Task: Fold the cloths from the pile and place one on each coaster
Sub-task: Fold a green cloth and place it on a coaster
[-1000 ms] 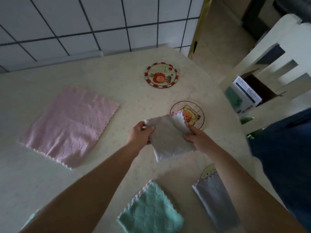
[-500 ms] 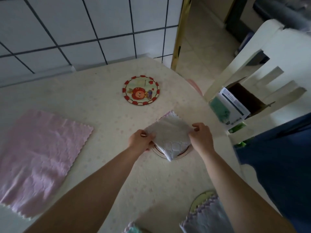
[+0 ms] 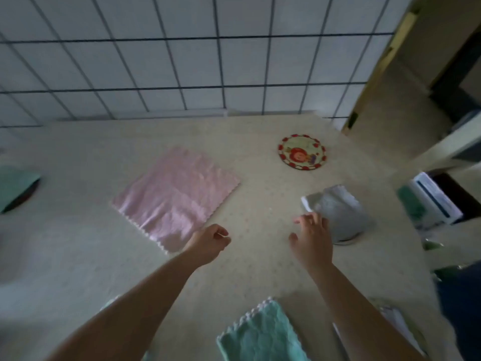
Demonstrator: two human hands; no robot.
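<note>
We record a pale pink scallop-edged square cloth (image 3: pixel 177 196), a folded grey-white quilted cloth (image 3: pixel 341 209), a mint-green textured cloth (image 3: pixel 263 334), and a round coaster (image 3: pixel 302 151) rimmed in red-and-white dots around a red cartoon figure. The cream tabletop (image 3: pixel 78 243) carries faint speckles; white wall tiles (image 3: pixel 156 63) show dark grout.

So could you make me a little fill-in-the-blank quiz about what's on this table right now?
1. The large cloth lying flat and unfolded on the table is ____ in colour.
2. The coaster with the red rim has ____ cloth on it.
3. The folded white cloth rests on a coaster beside the ____ hand.
4. The left hand is holding ____.

Missing words: pink; no; right; nothing
</note>
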